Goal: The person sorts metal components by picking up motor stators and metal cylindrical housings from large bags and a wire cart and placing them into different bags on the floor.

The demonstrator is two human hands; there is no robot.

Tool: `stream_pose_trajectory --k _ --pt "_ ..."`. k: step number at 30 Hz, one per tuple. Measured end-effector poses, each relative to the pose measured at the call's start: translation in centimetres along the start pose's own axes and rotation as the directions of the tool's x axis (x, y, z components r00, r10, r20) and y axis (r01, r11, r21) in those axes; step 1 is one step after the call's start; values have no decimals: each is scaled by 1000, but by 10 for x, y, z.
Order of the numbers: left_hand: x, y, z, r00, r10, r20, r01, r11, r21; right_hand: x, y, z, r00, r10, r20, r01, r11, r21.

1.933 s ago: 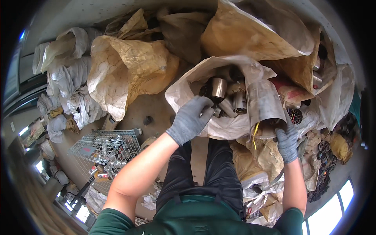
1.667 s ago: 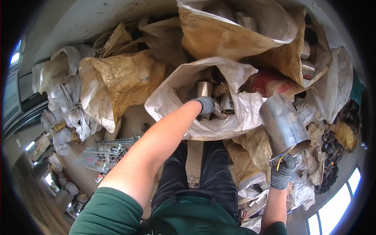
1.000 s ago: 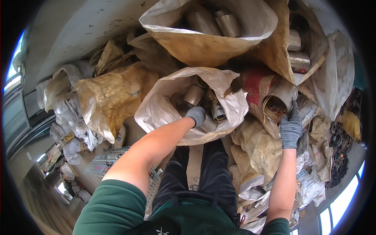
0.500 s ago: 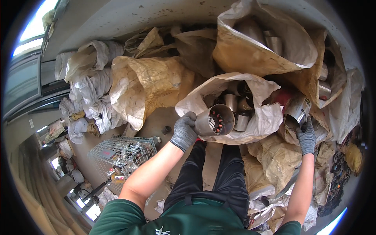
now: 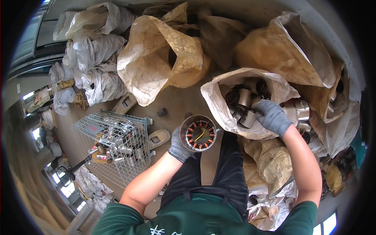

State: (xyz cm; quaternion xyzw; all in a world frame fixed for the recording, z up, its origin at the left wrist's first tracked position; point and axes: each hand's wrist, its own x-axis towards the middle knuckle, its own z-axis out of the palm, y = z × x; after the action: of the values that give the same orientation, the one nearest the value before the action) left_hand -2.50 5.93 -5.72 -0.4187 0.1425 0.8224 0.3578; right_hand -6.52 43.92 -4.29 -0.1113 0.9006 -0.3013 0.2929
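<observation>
— Beside an open white sack (image 5: 214, 98), a worker in gray gloves and a green shirt (image 5: 207, 213) holds up what, exactly?

— A metal cylinder (image 5: 199, 138), its open end turned upward to show a ring of copper windings (image 5: 190, 134) and a yellow wire (image 5: 199, 136) inside. The left hand (image 5: 180, 148) grasps it around its outer left side, in front of the dark trousers (image 5: 231, 168), apart from the sack.

— And the right hand (image 5: 272, 117)?

— Over the sack's right side, fingers curled into its mouth, just beside a short silvery part (image 5: 248, 119). Their tips are partly hidden; whether they have closed on anything, one cannot tell.

— What else lies in that sack?

— A shiny can (image 5: 244, 97), tilted, among jumbled dark pieces.

— And the surroundings?

— A wide-mouthed tan sack (image 5: 135, 70) gapes to the upper left, and a second brown sack (image 5: 270, 51) leans at the upper right. On the floor at left stands a wire cage (image 5: 135, 166) loaded with metal pieces; near it sits a small dark piece (image 5: 161, 112). Pale bundled sacks (image 5: 103, 84) are heaped farther off.
</observation>
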Motion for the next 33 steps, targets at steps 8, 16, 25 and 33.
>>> stream_pose_trajectory --k 8,16,25,33 --pt "-58 6 -63 769 431 -472 -223 873 433 123 63 170 668 57 742 258 917 -304" --pt "-106 1 -91 575 793 -199 94 177 980 159 80 248 759 1 651 309 879 -363" --pt "-92 -18 -66 688 710 -154 52 164 985 144 64 163 780 -91 619 403 831 -385" --pt "-93 -16 -30 765 623 163 -122 -108 987 -8 27 33 931 361 -57 -311 865 394"
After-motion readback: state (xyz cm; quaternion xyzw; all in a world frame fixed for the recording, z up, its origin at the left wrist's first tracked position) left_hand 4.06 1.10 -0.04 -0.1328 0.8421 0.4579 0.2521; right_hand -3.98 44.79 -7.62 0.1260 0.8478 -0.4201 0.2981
